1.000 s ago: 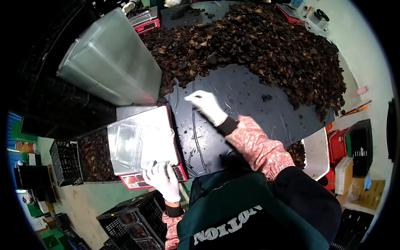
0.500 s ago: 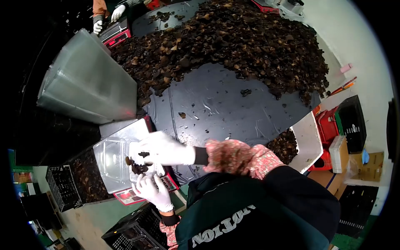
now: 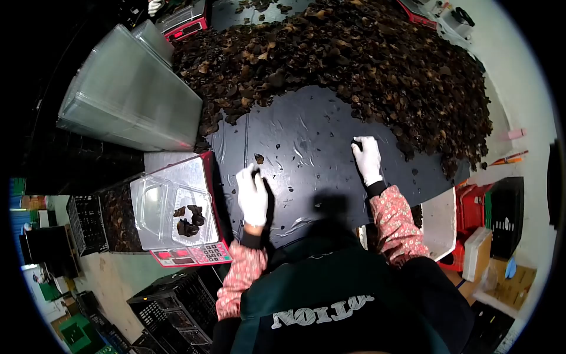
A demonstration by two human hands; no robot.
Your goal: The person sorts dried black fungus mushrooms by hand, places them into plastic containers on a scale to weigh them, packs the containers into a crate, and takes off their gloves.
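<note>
My left hand (image 3: 252, 196), in a white glove, is low over the dark table sheet (image 3: 306, 130). Its fingers are apart, just short of a small brown piece (image 3: 259, 159) that looks like wood ear mushroom. Farther right, my right hand (image 3: 368, 160), also gloved, hovers over the sheet below the big heap of dark mushroom pieces (image 3: 330, 53). A gap shows between its thumb and bent fingers, and I see nothing held. On the red scale (image 3: 206, 253) at left sits a clear plastic box (image 3: 154, 219), lid folded open, with several mushroom pieces (image 3: 188, 221) inside.
Tall stacks of clear boxes (image 3: 132, 94) stand behind the scale. At lower right is a white tub (image 3: 441, 221) beside red crates (image 3: 469, 203). Black crates (image 3: 171, 312) are at lower left. Across the table, another person's gloved hand (image 3: 155, 7) shows near a second scale (image 3: 186, 26).
Both hands have left the box on the scale. My left hand moved right onto the sheet; my right hand swung far to the right. The mushroom pieces stay in the box.
</note>
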